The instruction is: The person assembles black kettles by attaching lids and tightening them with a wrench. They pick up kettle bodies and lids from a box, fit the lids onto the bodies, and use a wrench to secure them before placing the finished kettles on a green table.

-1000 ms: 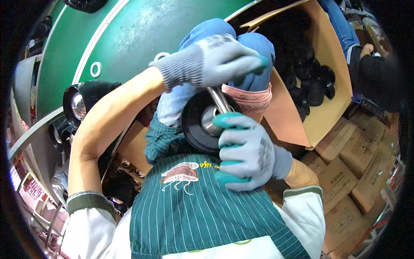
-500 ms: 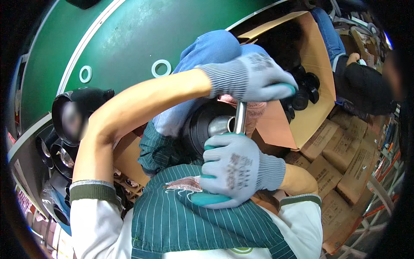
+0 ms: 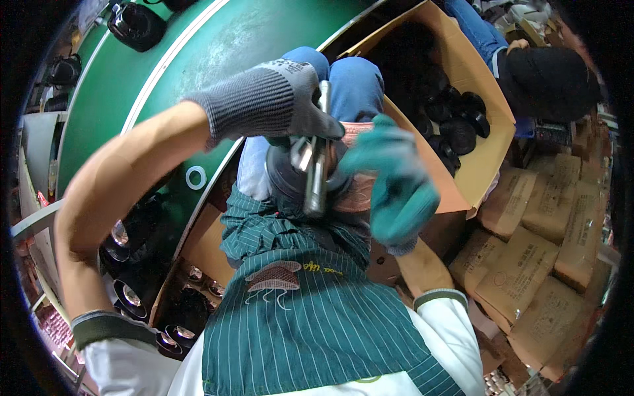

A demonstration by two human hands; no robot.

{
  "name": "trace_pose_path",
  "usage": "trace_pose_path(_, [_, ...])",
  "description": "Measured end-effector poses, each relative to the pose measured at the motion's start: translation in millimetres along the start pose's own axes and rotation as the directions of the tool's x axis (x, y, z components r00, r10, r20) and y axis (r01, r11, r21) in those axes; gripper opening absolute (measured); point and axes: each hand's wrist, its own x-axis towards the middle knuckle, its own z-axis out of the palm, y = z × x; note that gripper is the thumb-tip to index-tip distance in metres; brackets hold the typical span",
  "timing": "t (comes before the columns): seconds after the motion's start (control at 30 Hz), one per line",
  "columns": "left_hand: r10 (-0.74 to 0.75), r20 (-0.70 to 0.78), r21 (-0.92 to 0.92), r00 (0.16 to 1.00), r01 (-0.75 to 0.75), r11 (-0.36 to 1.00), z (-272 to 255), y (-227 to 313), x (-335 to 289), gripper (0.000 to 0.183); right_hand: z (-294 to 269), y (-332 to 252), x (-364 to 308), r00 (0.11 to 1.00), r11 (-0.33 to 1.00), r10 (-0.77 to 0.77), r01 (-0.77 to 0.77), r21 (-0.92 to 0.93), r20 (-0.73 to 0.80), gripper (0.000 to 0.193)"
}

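Observation:
A shiny metal bar point(image 3: 317, 181) slants across my lap, over a round black part point(image 3: 281, 175) with bright metal at its middle. My left hand point(image 3: 284, 99), in a grey knitted glove with a teal palm, is closed round the upper stretch of the bar, its thumb across it. My right hand point(image 3: 396, 181), gloved alike, hangs to the right of the bar and apart from it. Its teal palm side shows, but motion smears the fingers. Pink cloth point(image 3: 356, 191) lies on my lap, partly behind the black part.
A large open carton point(image 3: 489, 125) with several black round parts point(image 3: 457, 135) stands at right. Brown boxes point(image 3: 515, 270) are stacked beyond it. On the green table point(image 3: 224, 59) lie a white ring point(image 3: 195, 177) and a black housing point(image 3: 137, 26). Another person point(image 3: 551, 82) is at upper right.
My right hand has come off the bar and swung up and right, turning palm side up. My left hand has moved left and now grips the bar. The view has shifted.

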Motion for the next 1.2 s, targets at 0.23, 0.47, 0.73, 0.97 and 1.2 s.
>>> trace_pose_path(0.23, [-0.167,0.201,0.416,0.965,0.070,0.907,9.9,29.6,0.9,0.044,55.7,62.6,-21.4,0.925,0.897,0.327,-0.239,0.371,-0.195,0.068])
trace_pose_path(0.47, [-0.546,-0.159,0.173,0.823,0.568,0.805,80.9,23.5,-2.3,0.089,53.4,83.4,-20.8,0.954,0.871,0.268,-0.182,0.456,-0.132,0.063])
trace_pose_path(0.73, [-0.477,-0.098,0.090,0.873,0.485,0.870,71.5,14.3,-5.8,0.096,45.1,180.7,84.9,0.842,0.713,0.378,-0.530,0.459,0.385,0.034])
trace_pose_path(0.97, [-0.316,-0.165,0.233,0.934,0.348,0.908,84.1,9.2,-14.4,0.090,47.4,168.9,63.5,0.691,0.554,0.708,-0.671,0.492,0.147,0.029])
trace_pose_path(1.2, [-0.095,-0.069,0.203,0.993,0.107,0.973,75.1,-10.8,-22.9,0.073,37.3,129.5,49.5,0.651,0.611,0.757,-0.673,0.417,-0.058,0.035])
